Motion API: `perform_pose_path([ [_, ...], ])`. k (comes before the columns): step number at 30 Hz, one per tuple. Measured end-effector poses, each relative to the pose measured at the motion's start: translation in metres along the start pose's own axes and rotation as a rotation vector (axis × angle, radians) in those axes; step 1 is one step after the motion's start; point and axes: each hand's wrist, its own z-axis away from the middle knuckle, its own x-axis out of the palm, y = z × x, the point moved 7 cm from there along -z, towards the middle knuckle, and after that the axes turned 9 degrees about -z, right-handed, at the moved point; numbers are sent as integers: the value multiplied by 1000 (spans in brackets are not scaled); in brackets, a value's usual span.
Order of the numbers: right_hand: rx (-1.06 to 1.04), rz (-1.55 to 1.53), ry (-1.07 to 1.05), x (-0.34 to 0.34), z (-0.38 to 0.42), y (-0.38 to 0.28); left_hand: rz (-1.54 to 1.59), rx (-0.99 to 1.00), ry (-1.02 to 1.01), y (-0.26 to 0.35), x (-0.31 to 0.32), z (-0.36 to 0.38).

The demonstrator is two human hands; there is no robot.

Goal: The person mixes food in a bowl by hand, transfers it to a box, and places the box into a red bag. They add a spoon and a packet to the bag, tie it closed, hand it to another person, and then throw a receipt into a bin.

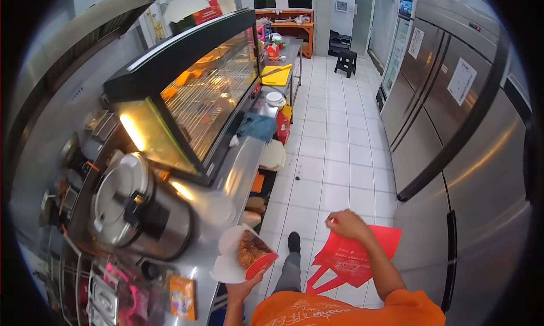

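Observation:
My left hand (243, 290) is closed under a red and white takeaway box (262, 266), low in the view beside the counter edge. The box's white lid stands open, and browned fried food (253, 250), which looks like fried chicken, lies inside. Over the floor to the right, my right hand (349, 225) is closed on a red carrier bag (358, 259). The bag hangs flat, with white print on it and its loop handle towards the lower left. My right fingertips are partly hidden by the hand.
A steel counter (241, 181) runs along the left, bearing a large lidded pot (170, 229), an orange packet (182, 297) and a lit glass warmer cabinet (215, 94). Steel refrigerators (422, 122) line the right. Tiled floor (326, 150) stretches between them towards a black stool (345, 62).

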Motion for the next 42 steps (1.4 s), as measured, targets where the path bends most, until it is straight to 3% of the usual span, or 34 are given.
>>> perform_pose_path([
  [1, 13, -57, -18, -2, -27, 22, 17, 36, -26, 1, 29, -40],
  [2, 14, -98, -18, -11, -59, 46, -19, 252, 65, 31, 53, -86],
  [4, 113, -89, 57, -49, -108, 116, -66, 550, -4, 147, 113, -203],
  [5, 207, -137, 174, -76, -117, 147, -105, 647, -68, 183, 134, -229],
  [7, 358, -138, 372, -131, -124, 214, -58, 262, -292, 147, 209, -310],
  [10, 583, -160, 627, -209, -138, 306, 196, 414, -241, 200, 297, -437],
  [12, 668, -504, 630, -247, -170, 343, 331, 439, -247, 232, 355, -525],
  [15, 492, -761, 483, -260, -276, 385, 341, 316, -321, 235, 442, -650],
  [17, 635, -711, 105, -288, -376, 361, 350, 281, -284, 237, 490, -730],
  [20, 548, -414, -241, -262, -539, 434, 353, 175, -222, 252, 524, -822],
  [21, 506, -250, -295, -286, -604, 455, 344, 157, -171, 266, 537, -856],
  [23, 419, -462, 53, -374, -716, 438, 333, 110, -109, 287, 545, -900],
  [25, 124, -302, 390, -461, -848, 446, 380, 136, -65, 315, 559, -961],
  [27, 24, -304, 665, -538, -957, 436, 380, 59, -27, 320, 578, -1017],
  [29, 73, -372, 706, -601, -1070, 420, 329, -63, -48, 306, 607, -1090],
  [31, 25, -528, 766, -651, -1178, 430, 384, 150, 129, 300, 643, -1176],
  [32, 14, -615, 759, -681, -1209, 394, 342, 244, 229, 311, 655, -1221],
  [33, -7, -702, 758, -715, -1237, 347, 286, 157, 133, 313, 670, -1274],
  [34, -133, -616, 770, -743, -1269, 330, 234, 3, 16, 302, 692, -1296],
  [36, -403, -534, 769, -803, -1365, 272, 338, 200, 61, 331, 712, -1370],
  [39, -696, -240, 734, -848, -1505, 185, 302, 267, 233, 321, 749, -1487],
  [42, -702, -22, 449, -831, -1661, 116, 100, 266, 368, 289, 777, -1582],
])
